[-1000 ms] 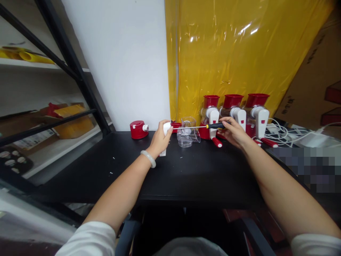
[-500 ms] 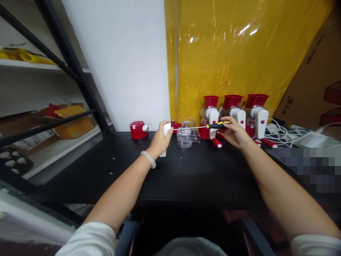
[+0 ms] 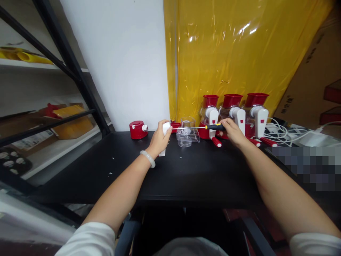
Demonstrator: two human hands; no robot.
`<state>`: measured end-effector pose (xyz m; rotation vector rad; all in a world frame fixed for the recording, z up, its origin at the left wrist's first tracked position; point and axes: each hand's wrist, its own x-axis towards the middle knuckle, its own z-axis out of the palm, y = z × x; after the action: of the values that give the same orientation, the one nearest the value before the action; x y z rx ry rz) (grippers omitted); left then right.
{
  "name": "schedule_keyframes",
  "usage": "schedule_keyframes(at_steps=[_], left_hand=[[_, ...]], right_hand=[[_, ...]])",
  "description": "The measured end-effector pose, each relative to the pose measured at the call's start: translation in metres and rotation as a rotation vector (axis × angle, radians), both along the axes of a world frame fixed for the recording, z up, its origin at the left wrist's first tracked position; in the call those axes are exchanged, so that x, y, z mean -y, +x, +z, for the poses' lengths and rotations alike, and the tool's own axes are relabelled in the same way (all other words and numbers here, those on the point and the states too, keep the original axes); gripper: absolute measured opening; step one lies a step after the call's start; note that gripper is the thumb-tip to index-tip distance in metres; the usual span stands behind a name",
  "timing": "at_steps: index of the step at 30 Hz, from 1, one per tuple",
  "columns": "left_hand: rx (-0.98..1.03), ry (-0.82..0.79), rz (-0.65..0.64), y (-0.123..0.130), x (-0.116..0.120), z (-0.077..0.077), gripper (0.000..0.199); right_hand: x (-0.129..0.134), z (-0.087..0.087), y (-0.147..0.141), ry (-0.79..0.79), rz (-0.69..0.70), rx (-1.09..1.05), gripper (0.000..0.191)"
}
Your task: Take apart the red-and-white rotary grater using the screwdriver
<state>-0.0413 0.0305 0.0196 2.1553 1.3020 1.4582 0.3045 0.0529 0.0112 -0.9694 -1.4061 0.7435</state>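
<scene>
My left hand [image 3: 160, 138] is wrapped round a white part [image 3: 166, 128], whose lower end shows below my palm. A red handle piece [image 3: 175, 126] sticks out just right of it. In my right hand [image 3: 231, 131] is the black and yellow grip of a screwdriver [image 3: 215, 127]. Its thin shaft points left and reaches the white part; the contact at the tip is too small to make out. Behind the shaft stands a clear plastic housing [image 3: 184, 138] on the black table [image 3: 186, 177].
A red base [image 3: 138, 130] with a white knob sits left of my hands. Three red and white crank machines [image 3: 211, 115] stand at the back right, near white cables [image 3: 282, 133]. A black-framed shelf [image 3: 77, 74] rises at the left.
My right fingers have closed further round the end of the screwdriver grip, where they were more spread before. The screwdriver has shifted slightly left. My left hand has hardly moved.
</scene>
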Motion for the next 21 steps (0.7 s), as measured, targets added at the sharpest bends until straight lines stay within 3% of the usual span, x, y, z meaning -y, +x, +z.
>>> schedule_keyframes(at_steps=[9,21], left_hand=[[0.007,-0.019,-0.01,0.001,0.002,0.001,0.042],[0.0,-0.01,-0.017,0.001,0.001,-0.001,0.04]], right_hand=[[0.01,0.011,-0.009,-0.08,0.133,-0.264,0.043],[0.023,0.02,-0.009,-0.074,0.242,-0.299,0.033]])
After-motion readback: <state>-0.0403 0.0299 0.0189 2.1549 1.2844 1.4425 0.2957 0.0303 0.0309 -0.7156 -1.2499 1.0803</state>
